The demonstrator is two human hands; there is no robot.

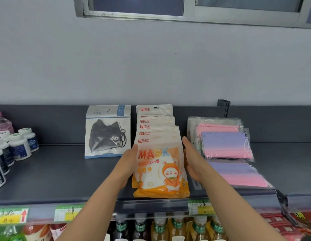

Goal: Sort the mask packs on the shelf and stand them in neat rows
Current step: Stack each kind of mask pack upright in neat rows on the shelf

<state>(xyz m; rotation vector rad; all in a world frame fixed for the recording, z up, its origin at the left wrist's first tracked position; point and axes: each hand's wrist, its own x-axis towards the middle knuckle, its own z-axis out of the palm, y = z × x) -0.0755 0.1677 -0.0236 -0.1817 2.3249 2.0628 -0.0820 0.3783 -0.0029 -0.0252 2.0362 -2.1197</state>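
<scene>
Both forearms are stretched forward and slightly inward over the front edge of the dark grey shelf [55, 171]. The left hand [127, 165] is laid flat against the left side of the row of orange rabbit mask packs [156, 129]. Its fingers are held straight and its fingertips reach the upper left corner of the front pack [160, 171]. The right hand [192, 160] is held upright at the row's right side, palm turned towards the packs and fingers extended. Whether it touches the packs or stands just off them cannot be told. Nothing is clasped by either hand; both are kept uncurled.

The row stands at the middle of the shelf, running from the back wall to near the front edge, with the packs leaning slightly back. Just to its left, the black-mask packs [107, 136] stand in a short row. To its right, pink-and-purple mask packs [226, 143] are propped upright, and another such pack [238, 173] lies flat in front of them. White pill bottles [20, 145] are grouped at the far left. Price labels [67, 213] are fixed along the shelf edge, and drink bottles [177, 226] are seen on the level below.
</scene>
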